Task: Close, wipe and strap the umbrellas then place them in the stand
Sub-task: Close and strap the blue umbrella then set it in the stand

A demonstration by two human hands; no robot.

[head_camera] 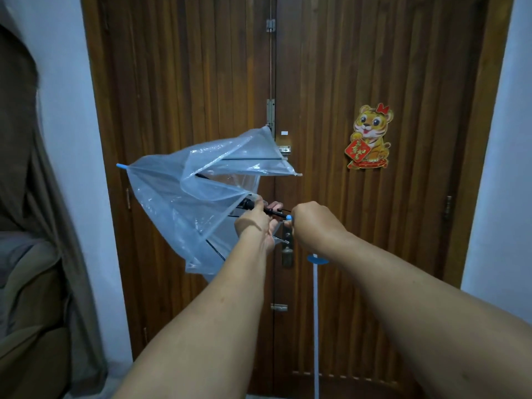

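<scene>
Clear plastic umbrella [184,180] half-collapsed; left grip [254,223] curls round its black shaft [259,207], right grip [312,223] clenches its handle end.

A big brown wooden door [331,197] is standing behind the hands, filling the middle. A gold tiger sticker [370,136] is sitting on it, up and to the right of the hands. White walls [69,139] are showing on both sides. A brown curtain [37,182] is hanging far to the left of the hands.
</scene>
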